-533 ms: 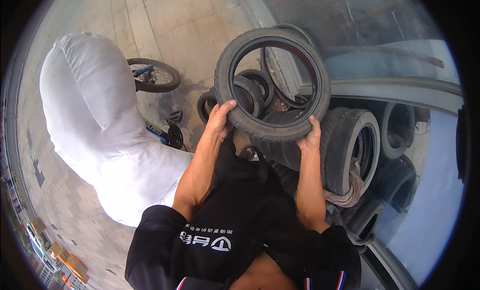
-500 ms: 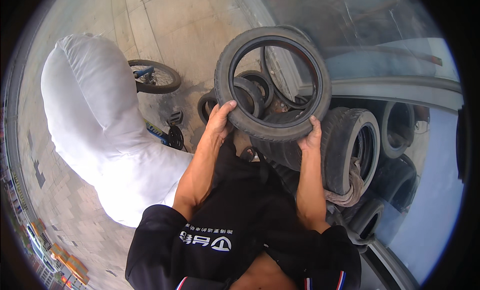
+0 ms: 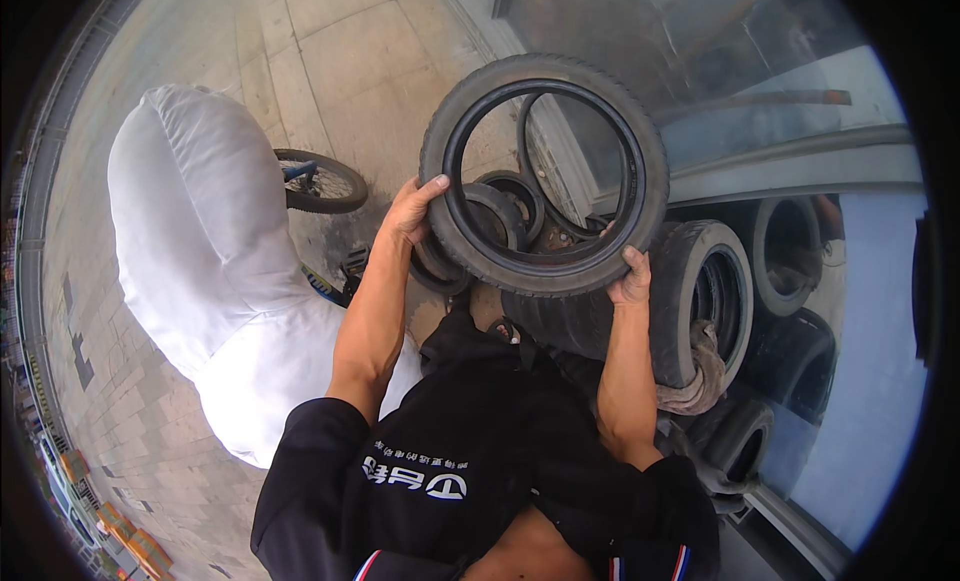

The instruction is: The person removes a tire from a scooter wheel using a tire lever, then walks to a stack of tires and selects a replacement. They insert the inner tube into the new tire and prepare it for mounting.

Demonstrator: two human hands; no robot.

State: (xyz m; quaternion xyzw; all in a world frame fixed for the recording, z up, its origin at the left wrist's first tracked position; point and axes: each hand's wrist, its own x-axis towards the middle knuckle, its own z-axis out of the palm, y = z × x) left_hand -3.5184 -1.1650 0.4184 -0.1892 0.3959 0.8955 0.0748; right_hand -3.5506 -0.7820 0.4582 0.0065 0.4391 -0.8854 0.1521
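Observation:
A bare black tyre is held up in front of me, its open middle facing me. At its left side my left hand is closed on the rubber, thumb over the near face. My right hand grips the lower right edge, with the thumb also on the near face. Through the ring I see smaller tyres lying on the ground, partly hidden behind it. Close to my right hand is a row of thicker tyres standing on their treads.
A grey-brown rag hangs from the end tyre in the row. A glass front runs along the right. To my left, a large white cloth-covered form stands beside a bicycle wheel. Paving stretches ahead.
My left hand has moved up and left along the tyre's side. My right hand has shifted slightly down and right. The tyre appears a little larger and tilted differently; both hands still hold it.

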